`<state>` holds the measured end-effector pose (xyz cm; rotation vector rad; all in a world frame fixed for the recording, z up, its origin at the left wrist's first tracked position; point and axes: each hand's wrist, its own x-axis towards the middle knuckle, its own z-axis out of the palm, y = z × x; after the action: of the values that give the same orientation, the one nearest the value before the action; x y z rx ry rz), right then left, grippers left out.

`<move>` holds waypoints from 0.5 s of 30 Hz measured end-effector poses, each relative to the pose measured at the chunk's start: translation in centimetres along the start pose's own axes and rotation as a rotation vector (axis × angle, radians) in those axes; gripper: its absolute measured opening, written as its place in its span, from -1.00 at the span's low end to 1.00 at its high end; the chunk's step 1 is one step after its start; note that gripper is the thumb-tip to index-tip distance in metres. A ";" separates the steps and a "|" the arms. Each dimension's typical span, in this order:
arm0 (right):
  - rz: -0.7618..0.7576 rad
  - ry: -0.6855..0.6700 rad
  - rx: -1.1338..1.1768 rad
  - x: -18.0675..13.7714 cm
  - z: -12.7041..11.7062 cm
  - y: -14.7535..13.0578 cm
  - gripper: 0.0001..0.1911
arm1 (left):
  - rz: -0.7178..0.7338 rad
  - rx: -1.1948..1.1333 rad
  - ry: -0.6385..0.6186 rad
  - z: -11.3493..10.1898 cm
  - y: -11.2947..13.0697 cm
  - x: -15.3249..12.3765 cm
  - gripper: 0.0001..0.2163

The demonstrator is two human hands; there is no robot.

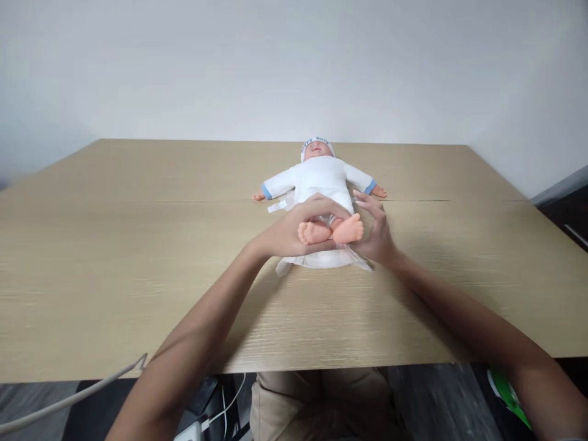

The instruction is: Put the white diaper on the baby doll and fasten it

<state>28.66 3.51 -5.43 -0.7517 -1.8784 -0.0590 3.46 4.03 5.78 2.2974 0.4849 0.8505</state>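
Observation:
A baby doll (321, 171) in a white top with blue cuffs and a printed white cap lies on its back on the table, feet towards me. My left hand (301, 226) is wrapped around the doll's lower legs, just behind its bare feet (348, 229). Beneath the doll is an unfastened white diaper (316, 262); its front edge spreads out below the feet, and a side tab (277, 206) sticks out at the left. Beside the doll's right-hand side in view, my right hand (374, 229) has curved, parted fingers close to the diaper's edge. Its thumb is largely hidden.
The wooden table (138, 257) has a seam across it and stands against a pale wall (294, 67). A light-coloured cable (73, 398) runs over the near left edge. Below are a white plug (193, 430) and my legs (321, 404). Something green (508, 395) shows at lower right.

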 end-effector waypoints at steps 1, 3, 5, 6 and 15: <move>-0.029 -0.020 0.012 -0.1 0.1 -0.3 -0.22 | 0.006 0.001 -0.014 0.3 -0.2 -0.3 -0.72; -0.059 -0.071 0.014 -0.4 0.0 -0.6 -0.19 | 0.031 0.000 -0.027 0.9 -0.7 -0.8 -0.74; -0.055 -0.115 -0.017 -0.7 -0.3 -0.4 -0.25 | 0.045 -0.029 -0.024 1.4 -1.0 -1.2 -0.71; -0.050 -0.135 -0.035 -0.9 -0.5 -0.3 -0.31 | 0.044 -0.052 -0.017 1.5 -1.1 -1.3 -0.69; -0.029 -0.349 -0.023 -2.4 -4.5 1.5 -0.53 | 0.058 0.159 0.013 -1.0 -0.5 -5.4 -0.80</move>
<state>33.72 1.90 -5.95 -0.7885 -2.2225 0.0347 -1.23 1.97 3.65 2.4623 0.5104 0.8839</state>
